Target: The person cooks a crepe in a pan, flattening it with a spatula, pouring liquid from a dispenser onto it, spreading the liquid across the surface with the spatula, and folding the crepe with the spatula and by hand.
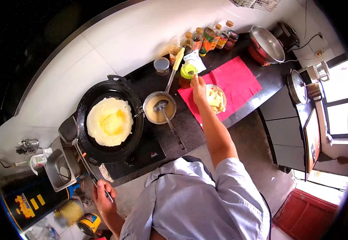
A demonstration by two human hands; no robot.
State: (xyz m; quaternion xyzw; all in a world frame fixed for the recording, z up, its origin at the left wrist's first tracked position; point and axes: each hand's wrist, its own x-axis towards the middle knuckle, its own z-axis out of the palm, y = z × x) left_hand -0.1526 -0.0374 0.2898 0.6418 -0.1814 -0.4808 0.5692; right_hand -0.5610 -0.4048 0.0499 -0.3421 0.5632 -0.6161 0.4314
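My left hand [105, 195] is closed round the handle of a metal spatula [82, 154]; its dark blade [68, 129] rests by the left rim of the black wok [139, 132]. A round pale pancake [98, 126] with a yellow, egg-like middle lies in that wok. My right hand [199, 89] is stretched forward, fingers pinched on what looks like a small spoon [191, 72] at the mouth of a green-rimmed jar [186, 69]. Below my right wrist stands a plate [223, 94] of folded pancakes [214, 100]. A pot [175, 109] holds pale batter and a ladle [167, 114].
Several sauce bottles [208, 40] line the wall. A red cloth [242, 76] lies under the plate. Beyond it sits a red pot [258, 48]. A lidded tub [161, 66] stands behind the batter pot. The sink [56, 164] is at left, the induction cooker [150, 154] under the wok.
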